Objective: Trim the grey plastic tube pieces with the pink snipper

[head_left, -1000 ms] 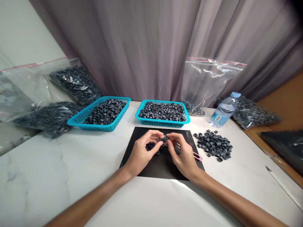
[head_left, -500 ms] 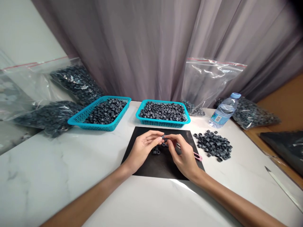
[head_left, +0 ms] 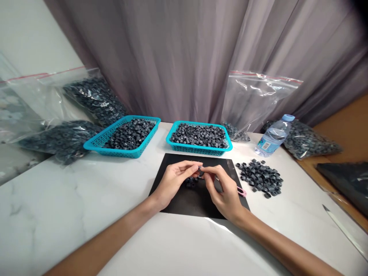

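My left hand (head_left: 172,182) and my right hand (head_left: 223,188) meet over a black mat (head_left: 198,199) on the white marble table. Together their fingertips pinch a small dark grey ring (head_left: 200,169) between them. My right hand also holds a pink tool (head_left: 240,191) whose end sticks out past the palm. A few loose rings (head_left: 190,181) lie on the mat under my fingers. A pile of the same rings (head_left: 261,178) sits on the table just right of the mat.
Two teal baskets (head_left: 99,146) (head_left: 198,149) filled with rings stand behind the mat. Clear bags of rings lie at the left (head_left: 63,140) and back right (head_left: 307,143), one nearly empty bag (head_left: 253,103) upright. A water bottle (head_left: 273,136) stands at right. A blade (head_left: 343,230) lies near the right edge.
Both hands have drawn closer, fingertips now pinching a single ring. The small cluster held a second ago lies on the mat. The view shifted slightly.
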A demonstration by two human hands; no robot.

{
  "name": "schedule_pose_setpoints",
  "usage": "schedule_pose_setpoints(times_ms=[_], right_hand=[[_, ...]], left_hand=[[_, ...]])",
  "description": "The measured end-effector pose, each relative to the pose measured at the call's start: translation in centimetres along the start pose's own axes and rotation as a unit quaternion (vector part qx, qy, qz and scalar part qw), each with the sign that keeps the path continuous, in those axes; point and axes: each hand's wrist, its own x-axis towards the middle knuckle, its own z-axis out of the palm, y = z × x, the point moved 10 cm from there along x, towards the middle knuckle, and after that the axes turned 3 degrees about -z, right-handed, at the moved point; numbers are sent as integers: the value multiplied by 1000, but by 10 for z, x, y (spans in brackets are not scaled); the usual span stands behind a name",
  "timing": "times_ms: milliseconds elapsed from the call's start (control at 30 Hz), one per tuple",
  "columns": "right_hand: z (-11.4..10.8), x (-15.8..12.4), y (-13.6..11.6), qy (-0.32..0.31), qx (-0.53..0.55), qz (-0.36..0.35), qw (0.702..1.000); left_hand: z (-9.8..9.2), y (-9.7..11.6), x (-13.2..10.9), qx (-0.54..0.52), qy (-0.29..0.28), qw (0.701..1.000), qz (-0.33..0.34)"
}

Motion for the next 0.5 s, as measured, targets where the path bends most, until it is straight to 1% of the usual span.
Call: schedule_pose_setpoints(times_ms=[100, 233, 367, 500], right_hand=[[-1, -2, 5, 13, 6, 18, 1000], [-3, -2, 5, 22, 5, 23, 999], [-5, -3, 5, 30, 0, 24, 999], [-5, -3, 6, 29, -5, 23, 999]], left_hand=[[0, 0, 0, -10, 2, 1000, -10], [2, 2, -1, -25, 1, 1000, -17], [4, -2, -1, -35, -2, 999, -33], [2, -6, -1, -60, 8, 997, -44]])
